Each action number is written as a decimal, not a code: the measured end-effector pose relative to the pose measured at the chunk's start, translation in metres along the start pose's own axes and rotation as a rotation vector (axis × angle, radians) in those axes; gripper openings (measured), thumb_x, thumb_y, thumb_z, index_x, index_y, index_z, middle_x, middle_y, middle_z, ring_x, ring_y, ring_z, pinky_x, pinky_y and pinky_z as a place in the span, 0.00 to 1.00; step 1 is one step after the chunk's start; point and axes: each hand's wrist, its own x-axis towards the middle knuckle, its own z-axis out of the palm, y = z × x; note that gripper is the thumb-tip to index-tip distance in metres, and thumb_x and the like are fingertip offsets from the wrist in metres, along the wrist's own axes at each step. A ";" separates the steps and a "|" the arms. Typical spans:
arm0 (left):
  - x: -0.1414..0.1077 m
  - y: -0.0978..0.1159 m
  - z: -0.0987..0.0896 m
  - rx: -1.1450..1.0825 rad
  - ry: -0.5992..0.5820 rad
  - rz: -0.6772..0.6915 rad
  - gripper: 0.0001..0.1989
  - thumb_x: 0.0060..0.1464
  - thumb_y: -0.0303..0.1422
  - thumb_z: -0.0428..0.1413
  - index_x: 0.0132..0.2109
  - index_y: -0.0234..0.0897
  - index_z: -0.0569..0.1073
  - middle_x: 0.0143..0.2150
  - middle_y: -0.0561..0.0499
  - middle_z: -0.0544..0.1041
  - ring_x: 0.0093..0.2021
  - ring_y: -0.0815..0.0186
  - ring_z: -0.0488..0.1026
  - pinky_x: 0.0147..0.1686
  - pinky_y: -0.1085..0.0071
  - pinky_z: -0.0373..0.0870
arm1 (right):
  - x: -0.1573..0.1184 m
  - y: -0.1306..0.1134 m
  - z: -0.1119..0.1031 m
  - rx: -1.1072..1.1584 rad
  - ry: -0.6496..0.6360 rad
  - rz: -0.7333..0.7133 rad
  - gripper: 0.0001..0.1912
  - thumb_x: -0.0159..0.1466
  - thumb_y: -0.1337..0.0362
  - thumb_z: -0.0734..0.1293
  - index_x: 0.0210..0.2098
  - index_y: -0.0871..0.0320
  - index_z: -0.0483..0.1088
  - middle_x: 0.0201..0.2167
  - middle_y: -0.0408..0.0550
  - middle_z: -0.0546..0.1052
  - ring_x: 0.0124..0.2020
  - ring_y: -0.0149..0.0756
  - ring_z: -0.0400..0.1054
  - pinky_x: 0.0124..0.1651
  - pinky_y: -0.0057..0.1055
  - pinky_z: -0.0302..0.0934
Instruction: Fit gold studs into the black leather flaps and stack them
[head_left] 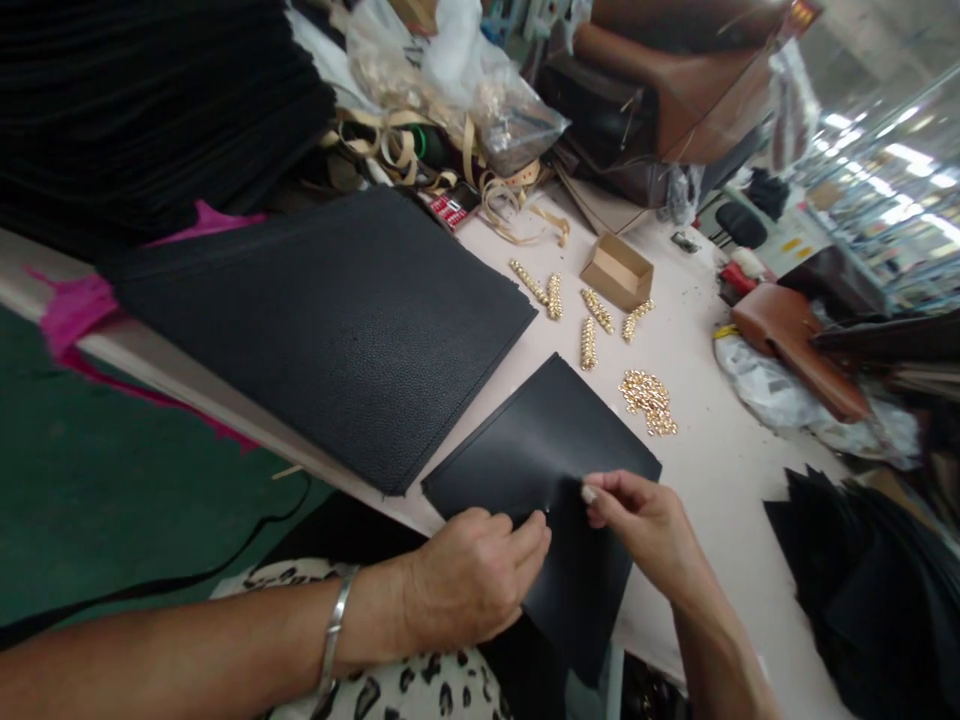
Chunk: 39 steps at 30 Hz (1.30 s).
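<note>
A smooth black leather panel [544, 430] lies across the table's near edge, its lower part hanging over and bent. My left hand [480, 570] is closed at the panel's near left edge, fingers curled and index fingertip by a tiny shiny spot on the leather. Just above the panel's right part, my right hand [637, 520] pinches thumb and forefinger together; whatever they hold is too small to make out. Beyond the panel, a loose pile of small gold metal pieces [649, 400] is spread on the table. Several stacked rows of gold pieces [589, 343] lie farther back.
A stack of pebbled black leather panels [360, 330] stands at the left. An open cardboard box [619, 270] sits behind the gold rows. Plastic bags [495, 90] and tan strips crowd the back. Brown bags [802, 345] and black pieces [862, 590] lie at the right.
</note>
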 end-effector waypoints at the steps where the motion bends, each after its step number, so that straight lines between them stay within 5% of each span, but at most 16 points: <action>1: 0.000 0.000 0.001 0.005 0.021 0.008 0.23 0.62 0.36 0.50 0.60 0.26 0.69 0.60 0.40 0.74 0.35 0.60 0.72 0.27 0.63 0.68 | -0.012 -0.003 0.009 0.085 -0.013 -0.014 0.19 0.65 0.50 0.65 0.40 0.60 0.76 0.26 0.45 0.79 0.27 0.35 0.73 0.31 0.28 0.66; 7: -0.003 0.000 0.004 0.017 0.093 0.018 0.21 0.62 0.34 0.49 0.58 0.26 0.70 0.56 0.41 0.75 0.34 0.61 0.71 0.26 0.63 0.65 | -0.032 -0.015 0.031 -0.040 -0.010 -0.134 0.11 0.67 0.57 0.64 0.39 0.55 0.76 0.36 0.46 0.80 0.37 0.37 0.73 0.42 0.32 0.63; 14: -0.003 0.001 0.006 -0.002 0.103 0.002 0.20 0.62 0.33 0.50 0.58 0.27 0.70 0.55 0.41 0.75 0.34 0.61 0.70 0.26 0.62 0.65 | -0.029 -0.023 0.033 -0.152 -0.032 -0.228 0.09 0.69 0.62 0.61 0.39 0.56 0.73 0.35 0.46 0.78 0.38 0.36 0.72 0.42 0.31 0.61; 30: -0.002 -0.001 0.007 -0.081 0.072 -0.006 0.18 0.64 0.31 0.47 0.57 0.27 0.70 0.56 0.41 0.74 0.33 0.61 0.70 0.24 0.63 0.63 | 0.011 -0.053 0.014 -0.382 -0.352 0.040 0.04 0.63 0.69 0.64 0.32 0.57 0.70 0.25 0.43 0.76 0.26 0.33 0.68 0.29 0.29 0.54; 39: -0.001 -0.002 0.001 -0.157 0.010 -0.051 0.17 0.62 0.33 0.51 0.56 0.30 0.71 0.50 0.42 0.76 0.35 0.60 0.71 0.28 0.62 0.66 | 0.006 -0.046 0.020 -0.199 -0.229 -0.011 0.03 0.60 0.68 0.66 0.30 0.56 0.72 0.22 0.40 0.75 0.24 0.31 0.67 0.27 0.26 0.54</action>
